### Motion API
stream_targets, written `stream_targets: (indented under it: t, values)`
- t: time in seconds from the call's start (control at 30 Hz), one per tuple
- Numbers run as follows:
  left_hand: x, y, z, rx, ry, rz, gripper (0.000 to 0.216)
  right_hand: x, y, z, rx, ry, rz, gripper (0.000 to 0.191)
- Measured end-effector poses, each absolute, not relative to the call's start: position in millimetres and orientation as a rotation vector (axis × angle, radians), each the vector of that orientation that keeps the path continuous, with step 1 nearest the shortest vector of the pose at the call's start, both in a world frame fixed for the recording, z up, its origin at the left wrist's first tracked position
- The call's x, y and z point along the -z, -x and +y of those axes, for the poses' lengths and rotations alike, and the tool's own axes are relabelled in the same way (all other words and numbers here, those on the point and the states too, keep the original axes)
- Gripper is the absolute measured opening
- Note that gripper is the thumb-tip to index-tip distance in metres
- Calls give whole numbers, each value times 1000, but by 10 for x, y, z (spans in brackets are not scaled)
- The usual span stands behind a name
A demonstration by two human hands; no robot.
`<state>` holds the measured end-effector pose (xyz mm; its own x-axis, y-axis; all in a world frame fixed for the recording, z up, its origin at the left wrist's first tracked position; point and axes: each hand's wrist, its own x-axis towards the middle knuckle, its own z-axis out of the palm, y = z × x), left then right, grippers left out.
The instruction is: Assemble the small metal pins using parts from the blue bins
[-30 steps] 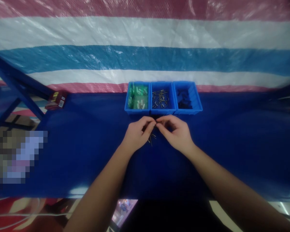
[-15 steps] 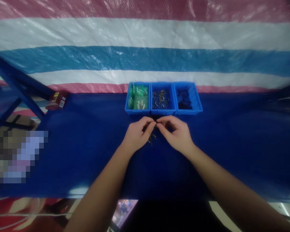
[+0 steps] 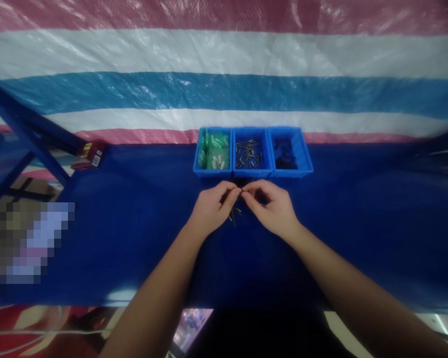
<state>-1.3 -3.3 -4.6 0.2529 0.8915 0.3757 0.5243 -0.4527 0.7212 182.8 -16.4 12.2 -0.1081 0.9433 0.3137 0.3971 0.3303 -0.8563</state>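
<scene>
My left hand (image 3: 213,206) and my right hand (image 3: 274,206) meet fingertip to fingertip above the blue table, each closed in a pinch. Whatever sits between the fingertips is too small and too covered to make out. Partly behind my left hand, several thin metal pins (image 3: 234,217) lie on the table. Just beyond the hands stand three blue bins side by side. The left bin (image 3: 213,173) holds white pieces in green plastic, the middle bin (image 3: 251,173) holds slim metal pins, and the right bin (image 3: 291,173) holds dark pieces of unclear kind.
A dark red box (image 3: 88,154) sits at the table's far left, beside a blue metal frame (image 3: 33,124). Striped plastic sheeting (image 3: 224,89) hangs behind the blue table (image 3: 134,214). Part of the left side is pixelated.
Hardly anything differs. Both hands keep their pinch at the same spot, with only a slight shift of the fingers and of the whole view.
</scene>
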Motion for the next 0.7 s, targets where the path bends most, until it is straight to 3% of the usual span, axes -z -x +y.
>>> stream_targets:
  t: [0.23,0.57,0.7]
  values:
    - [31,-6,-58,-1112,-2048,1188,15,-145,-1846,-154,-740,1276,-1726,15]
    - [39,14,-42,-1080,-2081,1247,16,-151,-1835,-165,-740,1208,-1733,6]
    - [44,-5,-56,-1116,-2053,1197,16,-145,-1846,-155,-723,1265,-1735,13]
